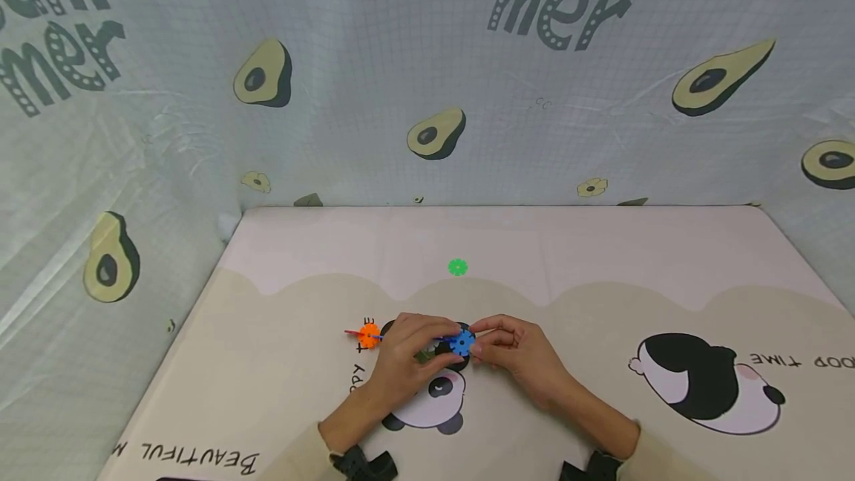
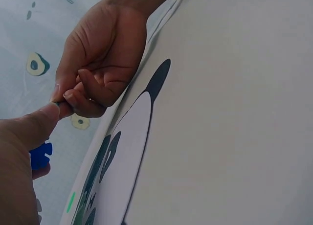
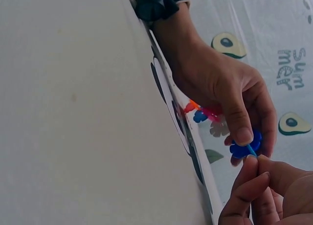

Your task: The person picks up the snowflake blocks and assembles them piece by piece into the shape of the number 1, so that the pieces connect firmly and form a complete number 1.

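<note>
My left hand (image 1: 417, 347) pinches a blue notched disc (image 1: 462, 343) between thumb and fingers above the table. Facing it from the right, my right hand (image 1: 510, 347) has its thumb and fingertips together at the disc's edge. There, the right wrist view shows a thin light-blue piece (image 3: 252, 150) against the blue disc, gripped by the right fingertips; its full shape is hidden. An orange notched disc (image 1: 369, 335) and other coloured pieces, including a pink disc (image 3: 212, 113) and a whitish disc (image 3: 219, 129), sit beyond the left hand. Whether these join the held disc is hidden.
A green notched disc (image 1: 457, 267) lies alone on the table, farther back than both hands. The printed tablecloth (image 1: 521, 429) bears panda and dog pictures. A sheet with avocado prints (image 1: 347, 43) hangs behind the table and along its left side.
</note>
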Motion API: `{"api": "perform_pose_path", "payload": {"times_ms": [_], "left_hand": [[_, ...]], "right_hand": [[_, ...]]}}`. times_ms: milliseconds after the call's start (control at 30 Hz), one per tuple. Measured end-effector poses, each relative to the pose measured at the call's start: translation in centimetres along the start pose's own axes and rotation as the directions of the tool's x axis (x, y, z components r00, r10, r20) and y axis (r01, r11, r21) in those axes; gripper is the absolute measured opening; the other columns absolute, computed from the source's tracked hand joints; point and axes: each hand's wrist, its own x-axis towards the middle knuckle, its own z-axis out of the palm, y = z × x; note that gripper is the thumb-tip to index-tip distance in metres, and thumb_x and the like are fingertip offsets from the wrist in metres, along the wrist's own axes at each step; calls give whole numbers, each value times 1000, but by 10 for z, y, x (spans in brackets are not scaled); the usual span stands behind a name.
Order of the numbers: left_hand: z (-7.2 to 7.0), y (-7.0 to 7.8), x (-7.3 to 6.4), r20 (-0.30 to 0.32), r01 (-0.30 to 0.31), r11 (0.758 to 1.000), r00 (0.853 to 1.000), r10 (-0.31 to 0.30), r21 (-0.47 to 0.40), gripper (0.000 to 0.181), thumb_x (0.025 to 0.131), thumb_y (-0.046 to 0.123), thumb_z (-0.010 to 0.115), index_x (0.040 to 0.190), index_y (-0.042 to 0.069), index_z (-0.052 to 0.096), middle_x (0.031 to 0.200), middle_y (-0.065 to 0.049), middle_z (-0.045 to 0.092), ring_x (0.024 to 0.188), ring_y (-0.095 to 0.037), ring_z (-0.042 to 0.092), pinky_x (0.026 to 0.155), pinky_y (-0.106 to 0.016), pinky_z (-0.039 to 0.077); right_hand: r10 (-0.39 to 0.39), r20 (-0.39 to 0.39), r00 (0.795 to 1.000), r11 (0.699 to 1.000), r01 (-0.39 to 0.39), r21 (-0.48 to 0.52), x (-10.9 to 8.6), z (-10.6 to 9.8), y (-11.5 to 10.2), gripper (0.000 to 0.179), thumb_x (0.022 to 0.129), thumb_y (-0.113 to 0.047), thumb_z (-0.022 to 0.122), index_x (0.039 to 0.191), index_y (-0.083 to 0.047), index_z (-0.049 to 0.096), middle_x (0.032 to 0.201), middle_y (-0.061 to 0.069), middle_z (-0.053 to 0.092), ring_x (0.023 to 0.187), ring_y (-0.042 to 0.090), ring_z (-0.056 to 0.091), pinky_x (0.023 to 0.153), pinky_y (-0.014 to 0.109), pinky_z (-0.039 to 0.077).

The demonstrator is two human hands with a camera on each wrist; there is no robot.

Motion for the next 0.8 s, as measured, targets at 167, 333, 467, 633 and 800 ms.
{"api": "perform_pose_path", "payload": {"times_ms": [167,333,467,633,800], "left_hand": [[1,-1,-1,-8,13,999,1000,-14,-31,41,70,14,85,107,9,69,104,-2,69,94,-15,63,78,-27,43],[1,-1,-1,-15,8,999,1000,-9,-46,43,69,12,85,108,8,69,105,-4,70,95,-16,63,79,-26,44],[0,0,0,-17,1,999,1000,-1,-50,44,68,10,85,109,7,69,106,-5,70,95,-17,64,80,-26,45],[0,-1,-1,-18,-1,998,1000,-1,-64,43,69,9,85,109,7,68,105,-6,70,95,-17,65,81,-26,46],[1,-3,-2,4,33,998,999,-33,-59,43,72,13,84,111,7,66,105,-3,69,94,-15,64,81,-24,46]], "right_hand": [[9,-5,1000,1000,-9,11,1,0,0,40,84,-13,74,115,6,58,90,15,70,78,21,67,66,22,48],[15,-5,1000,1000,-15,23,0,0,0,39,84,-13,74,114,7,59,90,14,70,77,21,67,66,22,49],[15,-2,1000,1000,-15,27,1,1,0,39,84,-13,74,114,7,58,90,14,70,78,21,67,67,23,49],[10,1,1000,1000,-10,15,2,1,-1,38,85,-13,74,114,6,59,91,16,70,77,20,66,66,23,49],[8,5,1000,1000,-8,21,2,1,-2,38,85,-12,73,114,7,58,91,16,70,77,21,67,65,23,49]]}}
